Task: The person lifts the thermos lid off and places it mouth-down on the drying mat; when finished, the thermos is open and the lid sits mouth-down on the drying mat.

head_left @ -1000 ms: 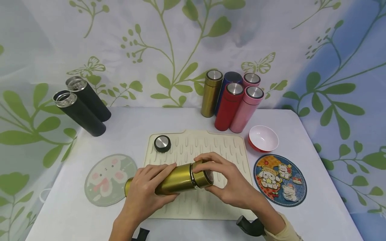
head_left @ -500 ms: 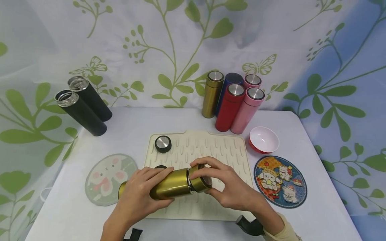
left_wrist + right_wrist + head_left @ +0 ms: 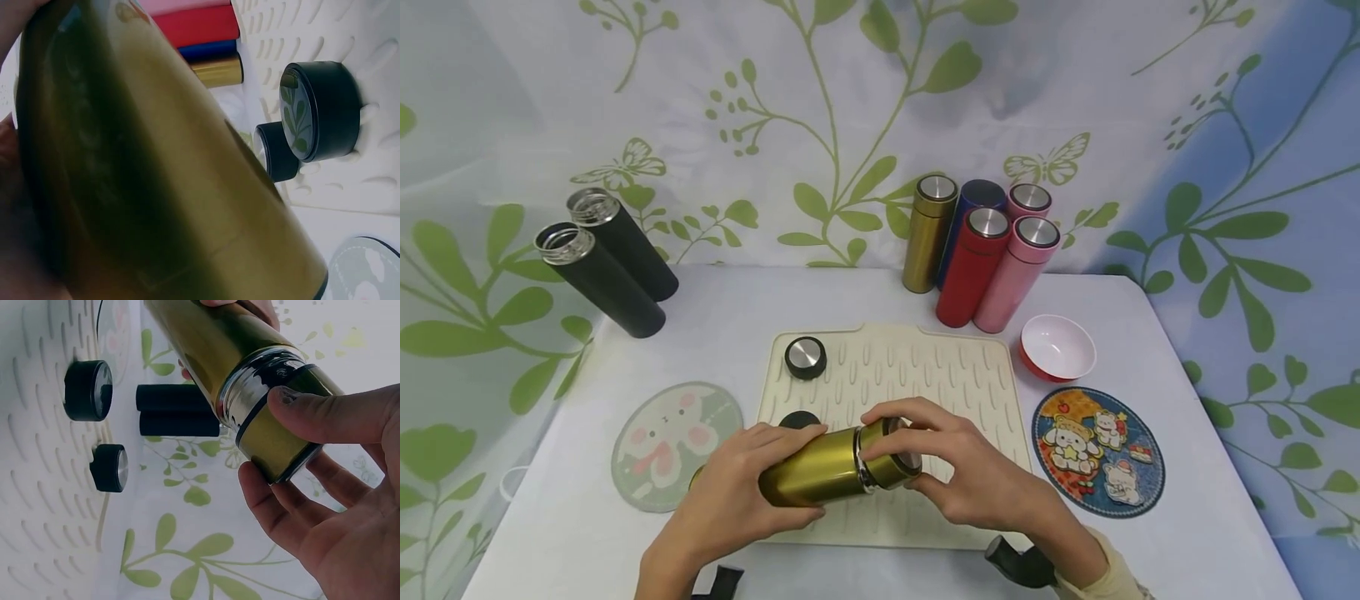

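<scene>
My left hand [image 3: 737,479] grips a gold thermos flask [image 3: 812,471] round its body, holding it nearly level over the front of a cream ridged mat [image 3: 955,367]. At the flask's right end, my right hand [image 3: 958,467] pinches the gold lid [image 3: 275,440] between thumb and fingers. In the right wrist view, a band of the silver neck [image 3: 259,381] shows between lid and body; the lid sits slightly tilted over it. Two black lids with shiny tops stand on the mat: one at its back left [image 3: 806,358], the other [image 3: 799,420] partly hidden behind the flask.
Two lidless black flasks [image 3: 606,279] stand at the back left. Closed gold, blue, red and pink flasks [image 3: 973,258] cluster at the back right. A red and white bowl [image 3: 1057,347] and a cartoon coaster [image 3: 1097,450] lie right; a pale round coaster [image 3: 658,450] lies left.
Both hands have shifted left and slightly nearer with the flask. The second black lid has come into view behind it. My right hand keeps its pinch on the gold lid.
</scene>
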### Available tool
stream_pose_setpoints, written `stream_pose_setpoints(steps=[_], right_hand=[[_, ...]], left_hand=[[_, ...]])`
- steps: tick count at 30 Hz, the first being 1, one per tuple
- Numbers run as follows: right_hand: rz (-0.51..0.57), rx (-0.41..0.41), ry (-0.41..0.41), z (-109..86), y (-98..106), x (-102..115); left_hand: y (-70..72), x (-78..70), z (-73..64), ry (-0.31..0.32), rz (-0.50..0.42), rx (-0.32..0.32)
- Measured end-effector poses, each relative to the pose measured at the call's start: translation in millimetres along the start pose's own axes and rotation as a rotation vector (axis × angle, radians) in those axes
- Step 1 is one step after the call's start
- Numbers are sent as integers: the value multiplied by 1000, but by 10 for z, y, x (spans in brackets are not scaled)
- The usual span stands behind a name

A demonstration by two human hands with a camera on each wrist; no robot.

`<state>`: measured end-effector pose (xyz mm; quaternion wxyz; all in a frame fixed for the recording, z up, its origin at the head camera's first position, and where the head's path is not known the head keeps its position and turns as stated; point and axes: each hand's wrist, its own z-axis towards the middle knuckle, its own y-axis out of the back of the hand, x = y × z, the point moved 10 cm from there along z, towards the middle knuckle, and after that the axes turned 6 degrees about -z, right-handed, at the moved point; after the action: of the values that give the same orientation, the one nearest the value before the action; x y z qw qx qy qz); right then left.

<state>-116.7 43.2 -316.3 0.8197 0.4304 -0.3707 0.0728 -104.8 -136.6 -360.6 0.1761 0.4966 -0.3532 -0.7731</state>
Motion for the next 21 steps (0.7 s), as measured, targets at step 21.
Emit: stream_pose_setpoints(steps=[21], right_hand=[[73,-165,-78,33,29,-117]], left_hand=[[25,-83,28,-67,86,-79]])
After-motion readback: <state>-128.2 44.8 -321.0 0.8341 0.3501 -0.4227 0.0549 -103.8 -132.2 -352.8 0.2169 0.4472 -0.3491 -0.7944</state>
